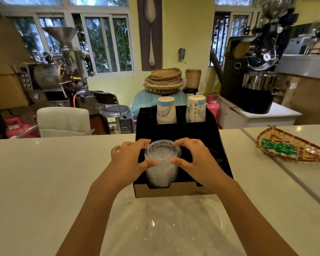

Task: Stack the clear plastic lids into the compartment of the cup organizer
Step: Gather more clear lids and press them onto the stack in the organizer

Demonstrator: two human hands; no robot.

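Observation:
A black cardboard cup organizer [175,132] stands on the white counter in front of me. A tall stack of clear plastic lids [162,163] sits in its front left compartment. My left hand [129,159] grips the stack's left side, thumb in front and fingers curled over the top rim. My right hand [194,159] grips the right side the same way. Two stacks of printed paper cups [166,111] [196,109] stand upside down in the rear compartments.
A crumpled clear plastic bag [174,224] lies on the counter [44,182] just before the organizer. A woven tray with green packets [288,146] rests at the right. Chairs, roasting machines and baskets stand beyond the counter.

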